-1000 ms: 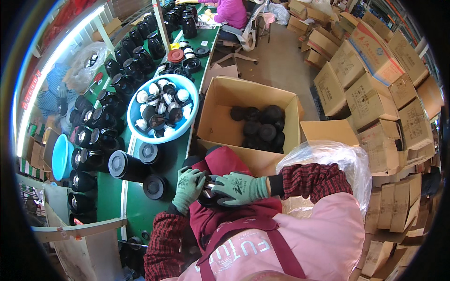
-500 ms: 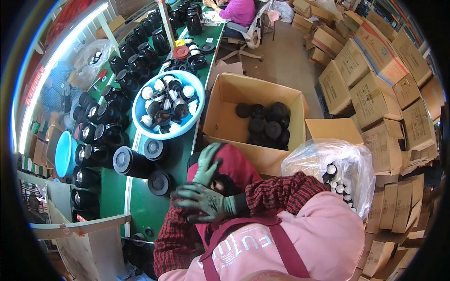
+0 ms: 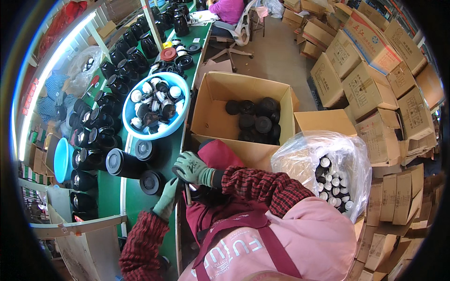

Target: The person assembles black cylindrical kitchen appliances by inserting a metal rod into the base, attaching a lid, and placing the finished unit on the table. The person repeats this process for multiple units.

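Note:
My right hand (image 3: 193,169), in a grey-green glove, reaches across above my lap at the table's edge. Its fingers are bent over a black container (image 3: 208,195) that rests against my lap, mostly hidden by the hand and sleeve. My left hand (image 3: 166,200), gloved alike, is at the green table's edge, just below the right. Its fingers are closed around a small dark part that I cannot make out. Closest to it on the table is a black round-lidded container (image 3: 152,182). Two more black cylinders, one lying (image 3: 123,164) and one upright (image 3: 145,150), are just beyond.
A blue basin (image 3: 186,110) full of black-and-white stoppers stands on the green table (image 3: 108,189). Many black pots (image 3: 101,138) line its left side. An open carton (image 3: 211,93) holds black lids; a plastic bag (image 3: 295,152) holds more stoppers. Stacked cartons (image 3: 370,89) fill the right. Another person (image 3: 227,10) sits farther up.
My hands were crossed over each other above my lap. They have come apart: the left has moved down to the table's edge, the right left and up. The view has shifted slightly.

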A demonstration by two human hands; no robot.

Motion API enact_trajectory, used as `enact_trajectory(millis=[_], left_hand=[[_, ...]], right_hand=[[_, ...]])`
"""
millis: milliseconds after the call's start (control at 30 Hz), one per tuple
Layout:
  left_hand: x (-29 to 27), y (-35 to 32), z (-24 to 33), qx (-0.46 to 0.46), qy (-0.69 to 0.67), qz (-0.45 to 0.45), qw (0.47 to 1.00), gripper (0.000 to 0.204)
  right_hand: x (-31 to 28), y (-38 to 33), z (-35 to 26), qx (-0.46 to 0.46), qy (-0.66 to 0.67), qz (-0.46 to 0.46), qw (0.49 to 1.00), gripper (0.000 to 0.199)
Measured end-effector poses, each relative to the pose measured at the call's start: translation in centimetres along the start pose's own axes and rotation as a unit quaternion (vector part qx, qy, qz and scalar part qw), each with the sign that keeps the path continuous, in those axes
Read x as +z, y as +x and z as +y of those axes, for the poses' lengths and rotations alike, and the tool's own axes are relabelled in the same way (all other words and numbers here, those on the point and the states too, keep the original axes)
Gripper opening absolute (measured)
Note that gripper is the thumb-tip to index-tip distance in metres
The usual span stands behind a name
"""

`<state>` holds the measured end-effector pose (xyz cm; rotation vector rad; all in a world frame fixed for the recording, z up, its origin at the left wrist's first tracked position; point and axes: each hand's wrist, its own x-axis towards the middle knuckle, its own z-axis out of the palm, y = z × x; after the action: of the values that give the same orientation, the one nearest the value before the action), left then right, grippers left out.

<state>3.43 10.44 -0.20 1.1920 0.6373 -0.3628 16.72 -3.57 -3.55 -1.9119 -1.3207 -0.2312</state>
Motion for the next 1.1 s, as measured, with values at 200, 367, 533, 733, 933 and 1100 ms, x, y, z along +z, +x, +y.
enact_trajectory(millis=[200,367,533,733,933,1100], left_hand=[[5.0,-2.5,-1.5,0.043,0.368,0.239,0.898,0.058],[7.9,-2.5,0.9,0.168,0.406,0.175,0.881,0.058],[5.8,-2.9,2.4,0.207,0.617,0.079,0.755,0.038],[4.6,-2.8,3.3,0.296,0.618,-0.003,0.728,0.05],[8.3,-2.6,5.1,0.243,0.599,-0.013,0.763,0.042],[6.9,-2.7,3.3,0.302,0.571,-0.007,0.764,0.039]], right_hand=[[1.9,0.3,-3.2,0.015,-0.001,-0.018,1.0,0.023],[0.3,-0.1,-1.1,0.044,-0.009,-0.079,0.996,0.021],[-5.4,-2.4,-2.1,0.067,-0.037,-0.013,0.997,0.025],[-10.2,-2.7,-2.0,-0.001,-0.054,-0.116,0.992,0.056],[-8.4,5.3,7.4,0.04,0.21,-0.782,0.586,0.045],[-4.9,5.1,6.3,0.133,0.282,-0.879,0.359,0.012]])
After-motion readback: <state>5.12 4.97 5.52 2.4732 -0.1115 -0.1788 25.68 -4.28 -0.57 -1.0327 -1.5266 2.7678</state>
